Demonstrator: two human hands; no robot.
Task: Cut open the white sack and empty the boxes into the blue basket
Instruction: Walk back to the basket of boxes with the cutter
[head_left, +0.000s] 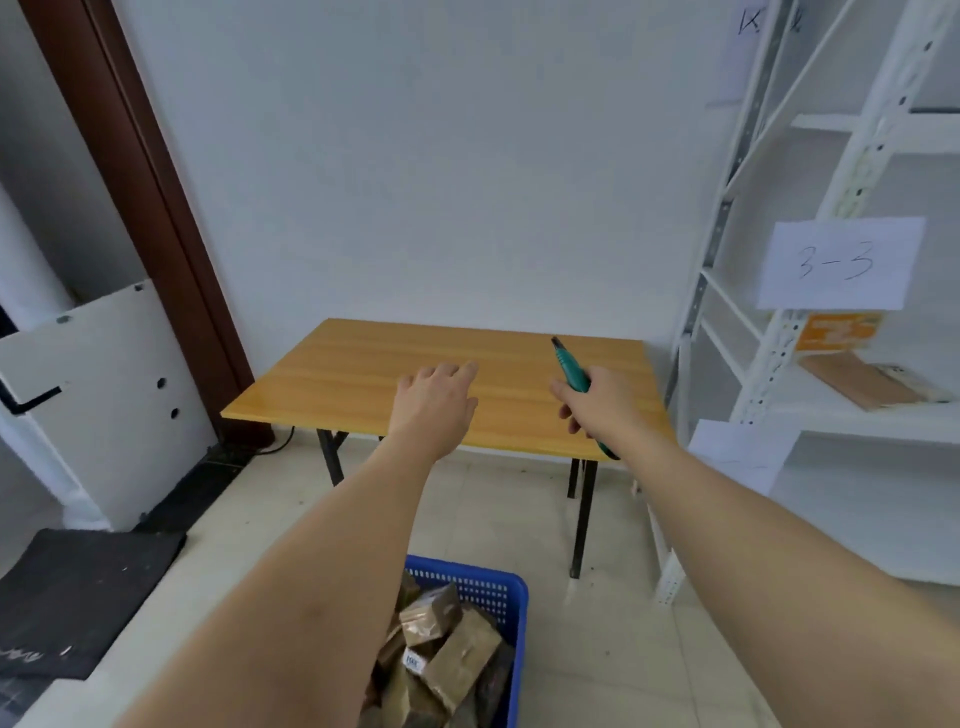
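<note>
Boxes (447, 654) wrapped in brown paper and clear film fill the blue basket (511, 597) that sits on the pale tiled floor (597, 649) at the bottom of the frame, heaped at odd angles, one carrying a small white label. The left forearm crosses in front of the basket's left side and hides part of its load. A dark mat (78, 592) lies on the floor to the left, beside a white panel (93, 395) that leans near a brown door frame (150, 171).

Both bare arms reach forward over the basket toward a wooden table (363, 374) with black folding legs, which stands against a white wall (415, 156). The left hand (434, 397) hovers above the tabletop near its front edge, palm down, fingers loosely spread and gripping nothing. The right hand (592, 402) is clenched around a green utility knife (571, 371); the knife's dark tip points up and away, toward the table's back edge, while its rear end shows below the wrist. Whether a blade is extended cannot be told at this size.

White metal shelving (810, 249) rises on the right, just beside the table. A sheet of paper (839, 262) hand-marked "3-3" hangs from one upright, an orange card (836, 332) shows beneath it, and a flat brown package (862, 384) lies on a shelf behind. The white sack is out of view.
</note>
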